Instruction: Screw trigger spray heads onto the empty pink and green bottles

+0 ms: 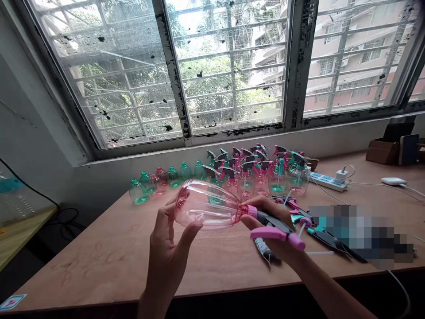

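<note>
Between both hands' fingers: one clear pink bottle (209,204) lay nearly sideways, one sprayer head (274,221) at its neck.
Left fingers: I saw the left hand (172,241) grasping the base end.
Right fingers: the right hand (282,249) gripped the sprayer head by its pink collar.
Beyond left fingers: I counted seven open-necked bottles (173,178), five green, two pink.
Beyond right fingers: sprayer-topped bottles (262,184) crowded past my counting, thin tubes inside several.
Right of right fingers: loose sprayers (332,240) overlapped; one power strip (327,180) held one white plug (341,176).
</note>
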Tool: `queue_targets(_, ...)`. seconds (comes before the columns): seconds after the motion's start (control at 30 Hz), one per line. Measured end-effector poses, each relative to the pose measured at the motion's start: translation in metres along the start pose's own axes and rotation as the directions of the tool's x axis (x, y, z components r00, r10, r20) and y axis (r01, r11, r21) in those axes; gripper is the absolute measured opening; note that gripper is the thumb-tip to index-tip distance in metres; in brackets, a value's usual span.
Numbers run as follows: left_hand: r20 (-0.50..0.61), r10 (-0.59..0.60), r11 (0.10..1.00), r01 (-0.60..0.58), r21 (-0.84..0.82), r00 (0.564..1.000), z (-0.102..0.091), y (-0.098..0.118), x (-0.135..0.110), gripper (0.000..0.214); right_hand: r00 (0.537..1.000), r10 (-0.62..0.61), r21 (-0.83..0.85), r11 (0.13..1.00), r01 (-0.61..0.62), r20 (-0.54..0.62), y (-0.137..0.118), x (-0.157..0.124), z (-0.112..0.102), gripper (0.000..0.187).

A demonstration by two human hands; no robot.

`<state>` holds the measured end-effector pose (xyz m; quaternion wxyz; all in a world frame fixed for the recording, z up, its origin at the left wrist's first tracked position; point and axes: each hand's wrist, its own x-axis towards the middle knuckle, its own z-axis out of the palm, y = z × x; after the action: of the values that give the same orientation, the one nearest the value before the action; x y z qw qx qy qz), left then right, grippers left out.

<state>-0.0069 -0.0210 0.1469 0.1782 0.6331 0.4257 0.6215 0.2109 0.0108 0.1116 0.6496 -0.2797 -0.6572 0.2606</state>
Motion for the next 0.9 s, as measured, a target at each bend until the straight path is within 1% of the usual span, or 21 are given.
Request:
queue_targets(0.07, 0.047, 0.100, 0.994, -0.102, 0.046, 0.994, -0.004, -0.001, 0.003, 0.048, 0.993, 0.117, 0.186, 0.975, -0.121, 0.032, 0.001, 0.002, 0.002, 0.020)
queue_targets(0.1, 0.069, 0.141, 0.985, -0.146, 0.088, 0.988, -0.006, -0.002, 0.004, 0.050, 0.987, 0.151, 0.269, 0.950, -0.159, 0.049, 0.003, 0.003, 0.002, 0.021)
queue_targets(0.13, 0.087, 0.158, 0.976, -0.169, 0.135, 0.984, -0.008, -0.004, 0.005, 0.052, 0.985, 0.164, 0.329, 0.928, -0.174, 0.056, 0.004, 0.004, 0.002, 0.022)
queue_targets(0.17, 0.107, 0.147, 0.970, -0.164, 0.177, 0.983, -0.009, -0.005, 0.005, 0.055, 0.986, 0.160, 0.359, 0.918, -0.167, 0.048, 0.006, 0.004, 0.001, 0.021)
queue_targets(0.2, 0.126, 0.114, 0.970, -0.138, 0.200, 0.985, -0.010, -0.007, 0.005, 0.059, 0.990, 0.141, 0.356, 0.924, -0.143, 0.031, 0.007, 0.005, 0.000, 0.020)
queue_targets(0.27, 0.147, 0.029, 0.985, -0.054, 0.164, 0.989, -0.010, -0.009, 0.005, 0.069, 0.997, 0.069, 0.250, 0.966, -0.072, 0.022, 0.007, 0.005, -0.003, 0.023)
queue_targets(0.33, 0.116, -0.057, 0.996, 0.049, 0.075, 0.992, -0.009, -0.008, 0.004, 0.077, 0.996, -0.033, 0.078, 0.997, 0.027, 0.083, 0.005, 0.004, -0.006, 0.029)
queue_targets(0.37, 0.095, -0.097, 0.995, 0.093, 0.038, 0.991, -0.008, -0.007, 0.004, 0.078, 0.989, -0.080, 0.001, 0.997, 0.081, 0.125, 0.004, 0.004, -0.007, 0.031)
queue_targets(0.43, 0.087, -0.134, 0.991, 0.134, 0.002, 0.987, -0.009, -0.004, 0.005, 0.075, 0.975, -0.139, -0.086, 0.984, 0.156, 0.175, 0.002, 0.004, -0.008, 0.031)
queue_targets(0.5, 0.111, -0.099, 0.994, 0.103, -0.027, 0.989, -0.009, -0.001, 0.004, 0.065, 0.979, -0.135, -0.093, 0.984, 0.151, 0.154, 0.002, 0.004, -0.007, 0.029)
queue_targets(0.53, 0.116, -0.059, 0.997, 0.065, -0.049, 0.991, -0.009, 0.001, 0.004, 0.062, 0.985, -0.107, -0.061, 0.991, 0.116, 0.137, 0.003, 0.004, -0.006, 0.026)
queue_targets(0.57, 0.109, -0.012, 0.997, 0.020, -0.070, 0.994, -0.008, 0.003, 0.002, 0.064, 0.989, -0.062, -0.001, 0.998, 0.063, 0.132, 0.005, 0.004, -0.004, 0.023)
queue_targets(0.63, 0.094, 0.060, 0.995, -0.052, -0.085, 0.994, -0.007, 0.006, -0.002, 0.074, 0.988, 0.029, 0.160, 0.986, -0.054, 0.153, 0.010, 0.005, -0.001, 0.019)
queue_targets(0.67, 0.100, 0.076, 0.994, -0.068, -0.081, 0.992, -0.006, 0.007, -0.004, 0.077, 0.986, 0.052, 0.224, 0.971, -0.088, 0.161, 0.013, 0.005, 0.000, 0.020)
queue_targets(0.7, 0.113, 0.079, 0.995, -0.070, -0.076, 0.990, -0.006, 0.008, -0.006, 0.079, 0.987, 0.058, 0.254, 0.962, -0.095, 0.149, 0.015, 0.004, 0.001, 0.020)
queue_targets(0.73, 0.129, 0.068, 0.996, -0.059, -0.074, 0.989, -0.006, 0.008, -0.007, 0.082, 0.991, 0.048, 0.240, 0.968, -0.078, 0.125, 0.017, 0.004, 0.002, 0.020)
queue_targets(0.77, 0.151, 0.047, 0.996, -0.035, -0.083, 0.987, -0.008, 0.007, -0.007, 0.085, 0.995, 0.015, 0.191, 0.981, -0.033, 0.095, 0.018, 0.003, 0.002, 0.020)
queue_targets(0.83, 0.206, -0.004, 0.990, 0.033, -0.136, 0.979, -0.015, 0.004, -0.004, 0.086, 0.993, -0.097, 0.062, 0.994, 0.093, 0.064, 0.018, 0.002, 0.001, 0.024)
queue_targets(0.9, 0.267, -0.074, 0.975, 0.126, -0.182, 0.961, -0.022, 0.000, 0.000, 0.084, 0.971, -0.215, -0.032, 0.975, 0.219, 0.103, 0.017, 0.000, -0.001, 0.033)
